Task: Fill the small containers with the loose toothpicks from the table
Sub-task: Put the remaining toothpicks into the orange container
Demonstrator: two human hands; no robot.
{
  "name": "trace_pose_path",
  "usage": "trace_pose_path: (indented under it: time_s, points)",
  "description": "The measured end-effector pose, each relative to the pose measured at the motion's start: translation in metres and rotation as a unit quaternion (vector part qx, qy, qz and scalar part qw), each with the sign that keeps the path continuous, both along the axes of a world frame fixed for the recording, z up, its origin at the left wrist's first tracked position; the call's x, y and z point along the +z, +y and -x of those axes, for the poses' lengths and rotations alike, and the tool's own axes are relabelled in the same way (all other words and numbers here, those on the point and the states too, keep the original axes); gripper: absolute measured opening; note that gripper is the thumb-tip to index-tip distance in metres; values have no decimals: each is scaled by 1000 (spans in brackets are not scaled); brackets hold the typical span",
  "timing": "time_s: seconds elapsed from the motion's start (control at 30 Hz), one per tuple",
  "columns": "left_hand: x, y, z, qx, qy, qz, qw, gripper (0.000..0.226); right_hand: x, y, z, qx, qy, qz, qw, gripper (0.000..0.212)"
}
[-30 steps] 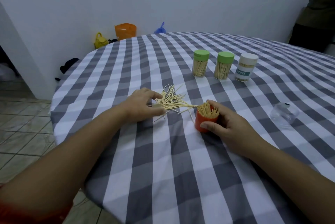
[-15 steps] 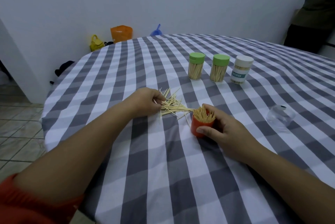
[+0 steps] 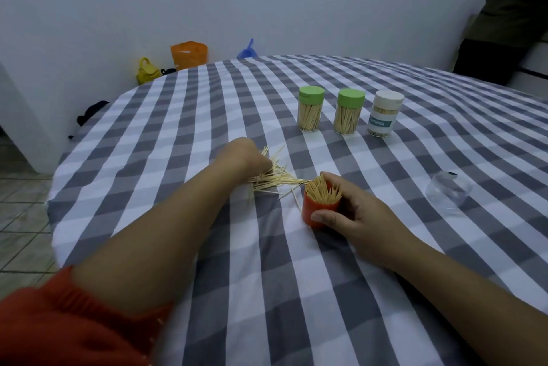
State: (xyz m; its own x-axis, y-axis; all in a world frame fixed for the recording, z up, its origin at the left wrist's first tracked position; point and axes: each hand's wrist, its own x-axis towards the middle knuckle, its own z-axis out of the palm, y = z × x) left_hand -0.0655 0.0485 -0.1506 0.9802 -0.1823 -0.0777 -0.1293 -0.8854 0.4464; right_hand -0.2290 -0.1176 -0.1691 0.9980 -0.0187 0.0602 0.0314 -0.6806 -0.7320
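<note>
Gathering loose toothpicks (image 3: 275,180) mid-tabletop
Left hand (image 3: 241,156) pinches the pile; right hand (image 3: 350,213) grips the orange container (image 3: 314,213), steadying it for filling.

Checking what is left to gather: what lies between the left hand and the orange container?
In the head view, loose wooden toothpicks lie on the checked cloth between the left hand and the orange container.
</note>
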Motion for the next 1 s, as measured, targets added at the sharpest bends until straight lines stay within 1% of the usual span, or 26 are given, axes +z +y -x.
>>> trace_pose_path:
  time_s: [0.07,0.17,0.27,0.33,0.4,0.43,0.47,0.5,0.53,0.63,0.7,0.8,0.87,0.93,1.0]
  points:
    - [2,0,2,-38,14,33,999,15,1,0,0,3,-7,-6,1000,81]
    - [5,4,9,-78,31,75,994,37,0,0,-1,6,-5,-10,1000,74]
    - [11,13,11,-110,53,86,989,43,1,0,0,7,-7,-8,1000,73]
    - [16,20,12,-150,94,58,982,50,1,0,1,7,-5,-7,1000,73]
    - [20,24,14,-189,148,8,971,69,1,0,1,8,-3,0,1000,73]
    - [20,23,17,-198,157,-27,967,78,1,0,1,9,-4,3,1000,73]
    - [19,22,18,-199,146,-59,967,82,1,0,1,9,-5,4,1000,73]
    - [16,20,17,-193,123,-80,970,81,1,0,1,9,-6,4,1000,73]
    - [14,19,15,-183,99,-89,974,76,2,0,1,9,-5,4,1000,73]
    - [11,16,11,-173,34,-109,978,43,2,0,1,7,-5,3,1000,73]
    - [12,11,11,-173,-1,-147,974,26,2,0,1,7,-6,2,1000,73]
    - [11,-2,16,-169,-56,-217,960,23,1,0,1,9,-5,0,1000,73]
    - [6,-11,20,-151,-69,-262,951,24,0,-1,0,9,-5,-1,1000,74]
    - [2,-18,27,-141,-74,-287,945,24,0,-2,0,10,-6,3,1000,74]
    - [-3,-23,37,-139,-111,-300,937,25,-1,-2,-1,9,-11,6,1000,73]
